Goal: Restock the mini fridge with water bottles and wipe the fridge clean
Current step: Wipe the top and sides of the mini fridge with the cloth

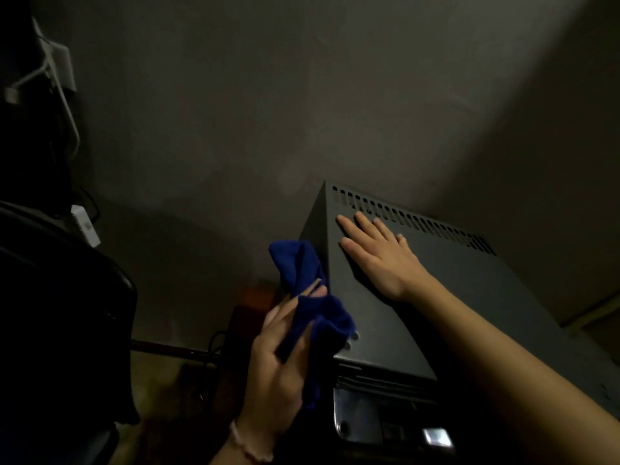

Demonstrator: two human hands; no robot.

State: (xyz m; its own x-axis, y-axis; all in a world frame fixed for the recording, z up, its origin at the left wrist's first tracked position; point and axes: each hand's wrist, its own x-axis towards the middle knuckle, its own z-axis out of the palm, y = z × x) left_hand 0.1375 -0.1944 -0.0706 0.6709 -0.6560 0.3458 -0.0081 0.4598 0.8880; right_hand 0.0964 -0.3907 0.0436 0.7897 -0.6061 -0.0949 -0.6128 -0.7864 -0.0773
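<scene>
**Two Hands at the Fridge Top: Cloth Held, Wipe Pending**

Risk: the blue cloth (pixel 310 297) is bunched and hangs loosely from the left hand (pixel 278 370); a loose fold could slip free and drop beside the mini fridge (pixel 419 297), or catch on the vent slots (pixel 412 218) along the rear edge. The dim light could also leave patches unwiped.

Pose: the left hand is raised at the fridge's left front corner, fingers and thumb pinching the cloth, which is off the top panel. The right hand (pixel 379 256) lies flat on the top panel, fingers straight and spread, tips just short of the vent slots, gripping nothing; its forearm extends from the lower right. No water bottles are visible.
</scene>
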